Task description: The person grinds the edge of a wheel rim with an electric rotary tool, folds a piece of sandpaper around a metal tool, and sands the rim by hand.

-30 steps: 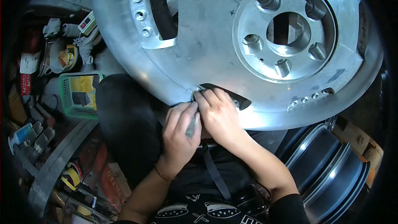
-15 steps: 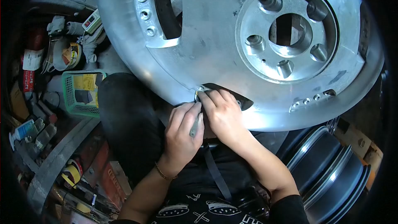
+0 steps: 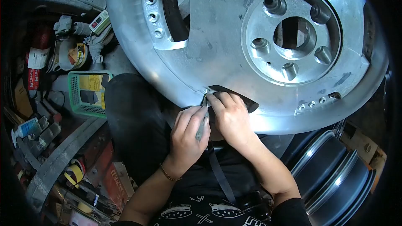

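A large bare-metal wheel (image 3: 209,58) fills the upper view, its face toward me. My left hand (image 3: 188,129) is closed around a slim grey-handled tool (image 3: 200,130). The tool's narrow dark tip points up at a small round hole (image 3: 207,91) at the left end of a dark slot (image 3: 251,105) in the wheel. On that slot lies my right hand (image 3: 232,119), fingers bent over its edge and index fingertip beside the tool tip. The ends of its other fingers are hidden.
Two or more dark rims (image 3: 326,163) stand at lower right. Left of my leg sits a green plastic basket (image 3: 75,100) holding papers. A roll of yellow tape (image 3: 74,175), a blue-and-white bottle (image 3: 26,127) and a switch box (image 3: 99,21) lie among clutter.
The whole view has shifted slightly, so the wheel and basket appear farther right. The tool's tip now shows by the small hole; both hands keep nearly the same place on the wheel.
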The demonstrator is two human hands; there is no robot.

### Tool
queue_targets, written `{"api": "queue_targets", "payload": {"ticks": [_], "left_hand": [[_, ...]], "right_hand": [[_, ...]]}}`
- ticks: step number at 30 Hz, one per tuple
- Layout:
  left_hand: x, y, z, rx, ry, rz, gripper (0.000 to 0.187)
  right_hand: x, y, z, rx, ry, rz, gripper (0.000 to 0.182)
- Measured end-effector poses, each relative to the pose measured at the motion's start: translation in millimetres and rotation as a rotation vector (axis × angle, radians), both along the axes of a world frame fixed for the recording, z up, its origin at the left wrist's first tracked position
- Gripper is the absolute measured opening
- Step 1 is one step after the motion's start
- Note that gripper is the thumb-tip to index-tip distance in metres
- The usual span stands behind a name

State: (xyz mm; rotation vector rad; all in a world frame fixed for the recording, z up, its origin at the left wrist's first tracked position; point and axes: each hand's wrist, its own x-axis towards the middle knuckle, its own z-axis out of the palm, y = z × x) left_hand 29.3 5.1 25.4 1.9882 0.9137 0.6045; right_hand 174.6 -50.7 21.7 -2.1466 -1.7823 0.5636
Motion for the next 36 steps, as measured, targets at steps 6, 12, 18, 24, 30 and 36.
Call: {"api": "queue_targets", "payload": {"ticks": [6, 12, 18, 24, 30, 36], "left_hand": [[-0.9, 0.0, -2.0, 0.040, 0.007, -0.016, 0.031], [-1.3, 3.9, 0.4, 0.073, 0.028, 0.013, 0.030], [1.5, 1.1, 0.4, 0.021, 0.022, -0.020, 0.030], [1.9, 5.6, -0.2, 0.062, 0.022, 0.060, 0.026], [1.0, 8.2, 0.0, 0.071, 0.035, 0.033, 0.032], [3.0, 8.5, 3.9, -0.011, 0.044, 0.020, 0.028]], "right_hand": [[-1.5, 2.3, 0.5, -0.012, 0.014, 0.005, 0.039], [-6.1, 17.6, 1.5, 0.049, -0.004, 0.040, 0.037], [-1.3, 6.6, 2.4, 0.028, -0.006, 0.025, 0.037], [-8.7, 15.8, 3.1, 0.063, -0.025, 0.020, 0.037], [-6.2, 18.8, 2.8, 0.023, -0.021, 0.019, 0.037], [-1.6, 14.0, 1.2, 0.011, -0.008, 0.021, 0.038]]}}
